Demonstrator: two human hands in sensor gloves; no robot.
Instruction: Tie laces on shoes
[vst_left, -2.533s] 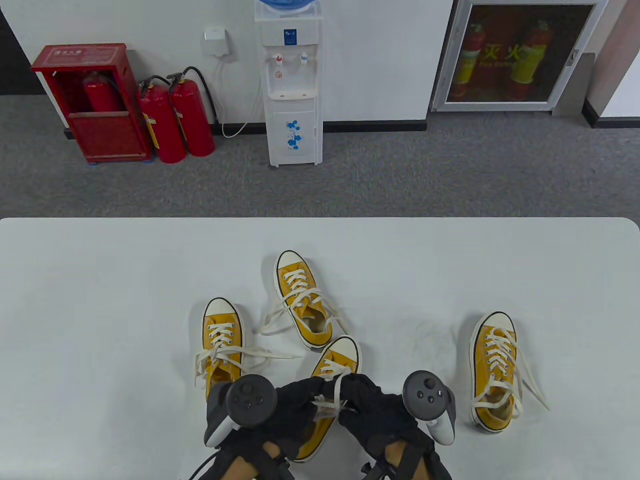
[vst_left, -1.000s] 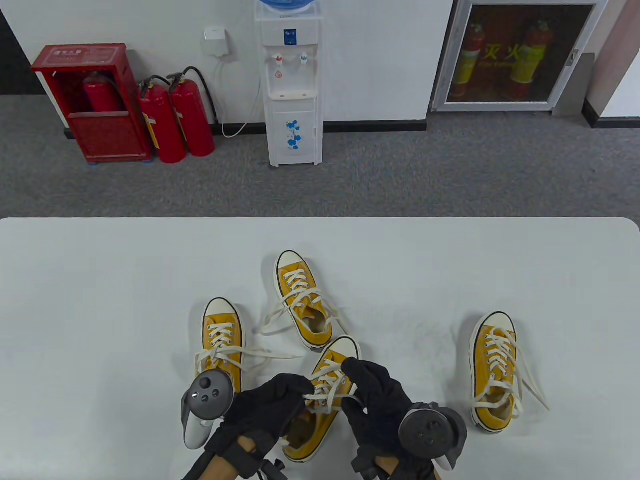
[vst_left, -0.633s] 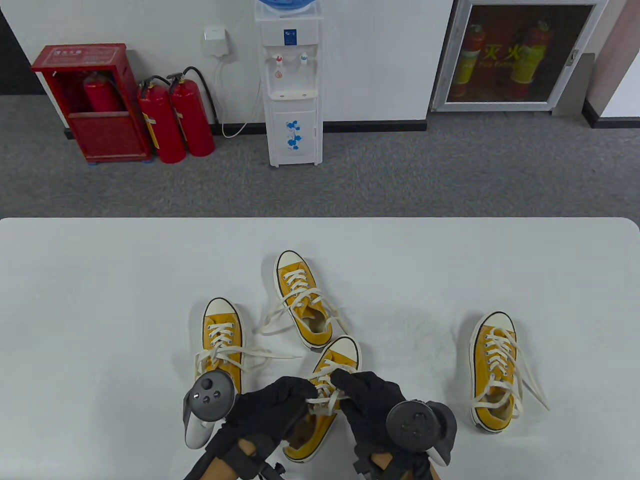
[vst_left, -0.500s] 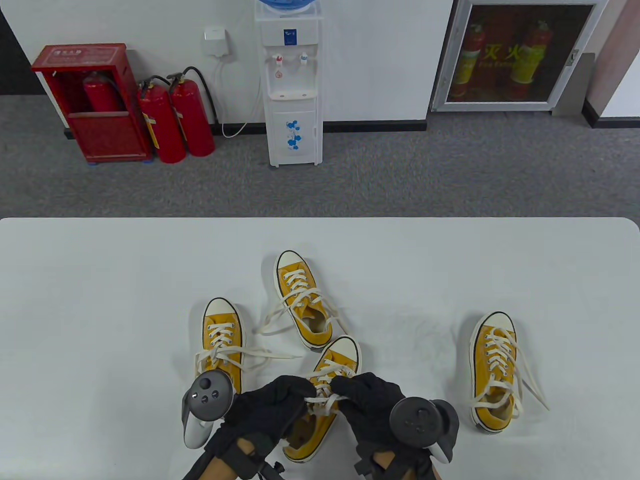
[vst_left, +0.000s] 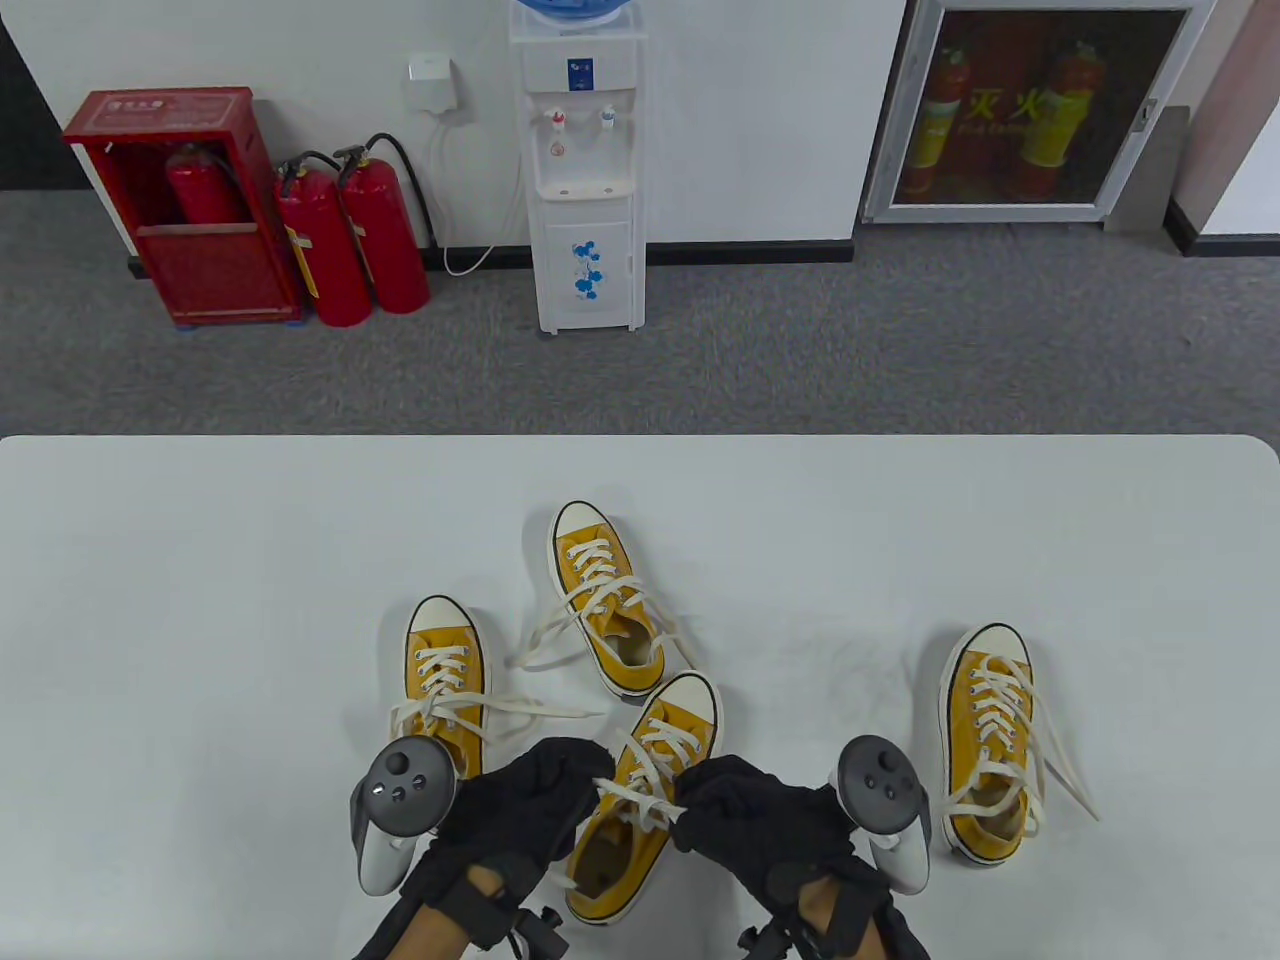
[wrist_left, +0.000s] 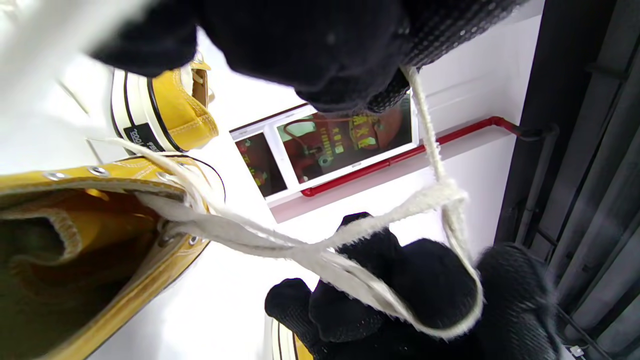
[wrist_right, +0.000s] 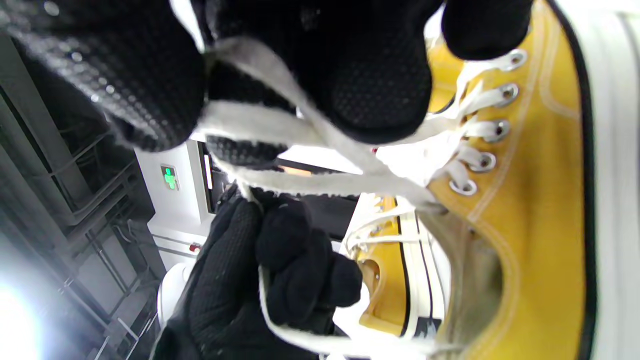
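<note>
The shoe (vst_left: 640, 800) being laced is a yellow canvas sneaker with a white rubber toe cap, a white sole edged with a dark stripe, and metal eyelets; it lies near the front edge of the table (vst_left: 200, 560), toe pointing away and a little to the right, between the two gloved hands. Its lace (vst_left: 630, 795) is flat, off-white woven cotton, slightly fuzzy, stretched sideways above the tongue.

The left hand (vst_left: 520, 800), in a black knit glove with dotted grip texture, is curled with the fingers closed round one end of the lace, which runs out from the fist in the left wrist view. The right hand (vst_left: 770, 820) is likewise clenched; in the right wrist view its fingers (wrist_right: 380, 85) pinch doubled strands of lace just beside the eyelets. Both knuckles face each other across the shoe, wrists low, a grey tracker on the back of each.

Three more yellow sneakers sit on the smooth white table: one just left (vst_left: 445, 690), one beyond (vst_left: 605, 610), touching or nearly touching the worked shoe's toe, and one well apart on the right (vst_left: 990, 740), all with loose laces.
</note>
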